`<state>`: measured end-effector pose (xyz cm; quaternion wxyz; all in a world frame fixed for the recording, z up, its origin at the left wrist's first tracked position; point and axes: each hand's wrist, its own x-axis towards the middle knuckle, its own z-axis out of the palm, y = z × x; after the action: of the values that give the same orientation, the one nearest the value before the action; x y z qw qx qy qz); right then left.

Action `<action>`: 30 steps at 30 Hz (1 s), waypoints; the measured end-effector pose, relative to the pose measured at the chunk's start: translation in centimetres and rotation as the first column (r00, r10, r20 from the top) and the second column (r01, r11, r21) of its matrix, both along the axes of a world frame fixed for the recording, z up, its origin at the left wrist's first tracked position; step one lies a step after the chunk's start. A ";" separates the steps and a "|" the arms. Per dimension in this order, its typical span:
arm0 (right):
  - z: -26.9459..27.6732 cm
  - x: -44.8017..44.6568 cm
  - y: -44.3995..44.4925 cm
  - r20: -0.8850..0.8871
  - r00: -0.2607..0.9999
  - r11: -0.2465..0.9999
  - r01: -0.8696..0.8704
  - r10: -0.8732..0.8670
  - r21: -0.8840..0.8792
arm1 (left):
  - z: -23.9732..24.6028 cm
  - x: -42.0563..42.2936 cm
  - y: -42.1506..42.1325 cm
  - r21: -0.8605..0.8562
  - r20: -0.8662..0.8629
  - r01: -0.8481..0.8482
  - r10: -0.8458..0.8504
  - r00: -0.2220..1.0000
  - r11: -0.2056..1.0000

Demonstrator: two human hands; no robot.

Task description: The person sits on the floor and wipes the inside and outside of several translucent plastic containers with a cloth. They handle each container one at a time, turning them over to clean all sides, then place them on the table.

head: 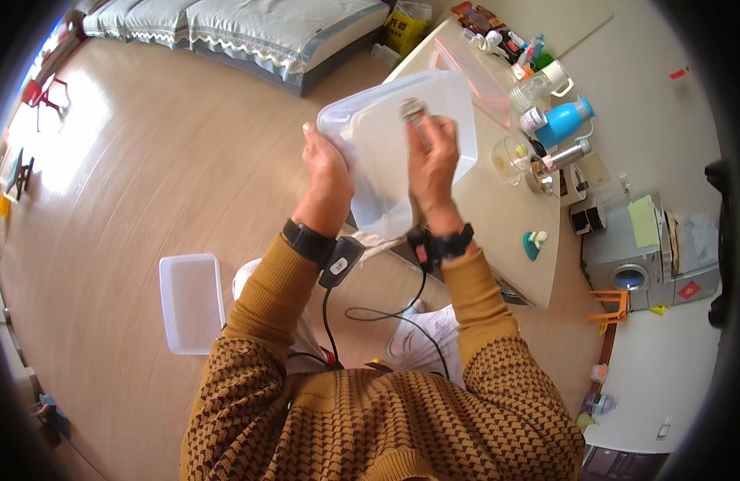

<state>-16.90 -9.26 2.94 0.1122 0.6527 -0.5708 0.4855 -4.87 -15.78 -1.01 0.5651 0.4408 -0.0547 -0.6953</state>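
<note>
A translucent plastic bin (376, 210) is held tilted in front of me, over the corner of the light table (496, 210). My left hand (328, 174) grips it at its left side, thumb pointing up. My right hand (435, 159) is at the bin's right part and pinches a bunched, greyish cloth (413, 109), which is blurred. More pale cloth hangs below the bin, between my wrists; whether it is the same piece I cannot tell. Both wrists wear black straps with small cabled devices.
A second translucent bin (191, 303) stands on the wooden floor, left of my legs. On the table are a pink-rimmed clear lid (487, 90), a blue thermos jug (565, 123), a steel bowl (539, 175), a glass bowl and a green-and-white figurine (533, 245). Cables hang between my arms.
</note>
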 end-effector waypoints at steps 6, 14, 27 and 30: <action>-1.0 2.2 1.9 -0.240 0.931 0.961 -0.274 0.274 0.034 | -0.8 0.2 0.2 -0.107 0.084 0.014 -0.005 0.996 0.994; 0.4 0.2 -0.6 -0.193 0.952 0.964 -0.256 0.239 -0.066 | -0.9 0.8 -1.0 -0.298 -0.001 -0.044 0.046 0.999 0.954; -3.2 -16.4 -8.6 0.026 0.907 0.900 0.415 -0.421 0.132 | -0.5 2.4 -1.4 -0.233 0.129 -0.069 0.101 0.986 0.970; -6.3 -18.2 -7.6 0.021 0.849 0.796 0.485 -0.528 0.363 | -0.3 2.4 -1.4 -0.199 0.033 -0.110 0.118 0.992 0.974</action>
<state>-35.10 -16.90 -3.41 0.0875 0.4545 -0.8060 0.3690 -2.49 -17.17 -1.29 0.6435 0.4005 -0.1103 -0.6429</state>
